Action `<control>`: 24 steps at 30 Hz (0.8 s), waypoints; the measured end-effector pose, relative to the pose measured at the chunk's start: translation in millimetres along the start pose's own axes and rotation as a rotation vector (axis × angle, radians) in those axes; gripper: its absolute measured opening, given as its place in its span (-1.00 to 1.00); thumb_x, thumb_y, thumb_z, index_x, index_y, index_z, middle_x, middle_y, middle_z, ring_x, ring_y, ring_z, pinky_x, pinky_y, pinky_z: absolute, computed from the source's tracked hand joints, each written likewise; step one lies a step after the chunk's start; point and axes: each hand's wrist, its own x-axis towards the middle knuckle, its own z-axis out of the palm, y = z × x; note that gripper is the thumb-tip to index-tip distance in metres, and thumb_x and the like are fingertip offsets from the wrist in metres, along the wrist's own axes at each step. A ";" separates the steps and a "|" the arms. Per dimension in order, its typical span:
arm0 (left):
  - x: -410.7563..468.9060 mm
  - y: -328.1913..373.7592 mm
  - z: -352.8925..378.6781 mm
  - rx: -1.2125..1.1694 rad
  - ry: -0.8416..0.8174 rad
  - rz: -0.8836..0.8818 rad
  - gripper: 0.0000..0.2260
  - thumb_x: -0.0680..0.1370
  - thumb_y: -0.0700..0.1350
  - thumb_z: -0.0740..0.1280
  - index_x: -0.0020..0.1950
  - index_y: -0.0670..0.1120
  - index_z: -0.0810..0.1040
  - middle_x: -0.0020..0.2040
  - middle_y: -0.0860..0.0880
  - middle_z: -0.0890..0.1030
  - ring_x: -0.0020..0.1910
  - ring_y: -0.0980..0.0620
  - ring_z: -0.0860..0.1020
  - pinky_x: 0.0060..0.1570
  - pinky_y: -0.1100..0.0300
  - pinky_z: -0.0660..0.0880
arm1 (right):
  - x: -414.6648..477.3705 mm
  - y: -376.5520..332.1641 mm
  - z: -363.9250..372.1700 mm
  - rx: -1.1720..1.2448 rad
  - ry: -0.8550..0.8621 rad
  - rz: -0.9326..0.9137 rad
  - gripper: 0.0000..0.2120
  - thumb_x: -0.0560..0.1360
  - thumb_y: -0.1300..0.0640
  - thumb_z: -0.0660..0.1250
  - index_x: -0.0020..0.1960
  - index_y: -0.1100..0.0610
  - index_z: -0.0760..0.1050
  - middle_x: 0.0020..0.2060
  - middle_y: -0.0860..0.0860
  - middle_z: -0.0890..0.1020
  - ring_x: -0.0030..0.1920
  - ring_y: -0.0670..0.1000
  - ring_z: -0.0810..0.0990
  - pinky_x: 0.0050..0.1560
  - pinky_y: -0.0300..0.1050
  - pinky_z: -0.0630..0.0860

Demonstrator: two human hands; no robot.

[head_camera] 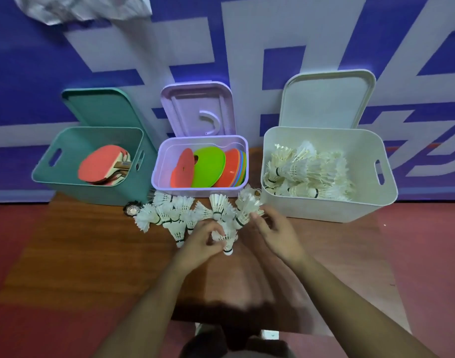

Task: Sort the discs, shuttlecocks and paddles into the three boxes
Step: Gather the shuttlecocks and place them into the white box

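Three boxes [324, 210], three open lids [327, 99], two hands [200, 244], shuttlecocks [167, 215] too crowded to count.

We can read no text. Beyond the left hand [202, 245], the blue wall [27, 73] carries large white strokes [234, 34], too cropped to read.

My left hand [203, 244] covered most of the shuttlecock [229, 244] in its fingers [211, 229]; only the cork end showed. My right hand [279, 237] was blurred at centre frame, so I could not tell whether its fingers [258, 220] pinched anything. Both forearms [350, 301] ran off the bottom edge. In the teal box [66, 188], the top paddle [97, 166] hid those beneath. Behind the green disc [208, 166], the other discs [236, 165] showed only rims. The crumpled sheet [87, 9] at upper left was cut by the top edge.
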 end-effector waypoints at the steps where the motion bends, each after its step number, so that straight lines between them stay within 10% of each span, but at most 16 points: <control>1: -1.3 -0.9 -7.4 -0.070 0.008 0.004 -0.78 0.45 -0.13 0.44 -0.01 0.15 0.53 0.07 0.03 0.44 -0.26 0.12 0.50 -0.14 0.31 0.47 | 0.8 -4.6 6.7 -0.031 -0.027 -0.015 -0.86 0.59 -0.02 0.29 -0.04 0.03 0.54 -0.26 -0.07 0.61 -0.25 -0.16 0.54 -0.12 -0.19 0.48; 13: -10.7 -40.5 -65.2 -0.422 -0.008 -0.120 -0.56 0.43 -0.08 0.49 0.26 0.20 0.51 0.27 0.04 0.57 0.20 0.08 0.57 0.18 0.20 0.48 | 11.6 -17.7 105.4 -0.100 -0.311 0.091 -0.68 0.59 -0.08 0.24 -0.11 0.14 0.61 -0.11 0.16 0.61 -0.04 0.00 0.55 -0.03 -0.13 0.42; 18: -5.7 -66.3 -90.1 -0.542 -0.035 -0.163 -0.62 0.51 -0.30 0.37 0.24 0.05 0.48 0.22 0.11 0.56 0.19 0.13 0.54 0.14 0.23 0.45 | 20.0 -35.0 117.8 0.207 -0.160 0.262 -0.74 0.62 -0.06 0.22 0.19 -0.02 0.60 0.10 -0.15 0.65 0.17 -0.14 0.58 0.20 -0.30 0.44; 21: -2.2 -81.3 -108.4 -0.577 -0.014 -0.198 -0.63 0.53 -0.30 0.36 0.24 0.05 0.45 0.18 0.26 0.48 0.15 0.34 0.43 0.24 0.20 0.35 | 21.2 -6.2 117.5 -0.274 -0.038 0.236 -0.64 0.51 -0.13 0.34 0.26 -0.05 0.51 0.14 -0.02 0.56 0.20 0.00 0.52 0.22 -0.19 0.44; 24: -2.2 -100.9 -122.9 -0.587 -0.023 -0.205 -0.62 0.51 -0.33 0.36 0.24 0.02 0.45 0.24 0.05 0.58 0.14 0.15 0.56 0.09 0.26 0.46 | 11.3 29.4 131.8 -0.736 -0.417 0.250 -0.38 0.40 -0.21 0.30 0.43 -0.29 0.26 0.37 0.01 0.34 0.36 0.14 0.35 0.35 0.04 0.36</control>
